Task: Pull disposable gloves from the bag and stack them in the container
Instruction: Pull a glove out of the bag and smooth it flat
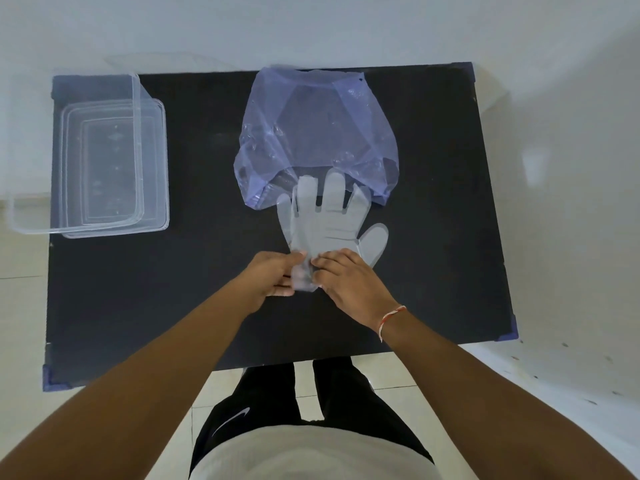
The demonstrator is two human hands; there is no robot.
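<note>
A translucent disposable glove (325, 223) lies flat on the black table (173, 289), fingers pointing away from me, fingertips at the mouth of a bluish see-through plastic bag (311, 133). My left hand (273, 278) and my right hand (349, 282) both pinch the bunched cuff of the glove at its near end. A clear plastic container (97, 154) stands at the table's far left, with no glove visible inside it. What the bag holds is hard to make out.
A clear lid (162, 150) lies under or beside the container, sticking out on its right. A red-and-white thread band is on my right wrist. White wall rises behind the table; pale floor tiles and my legs are below its near edge.
</note>
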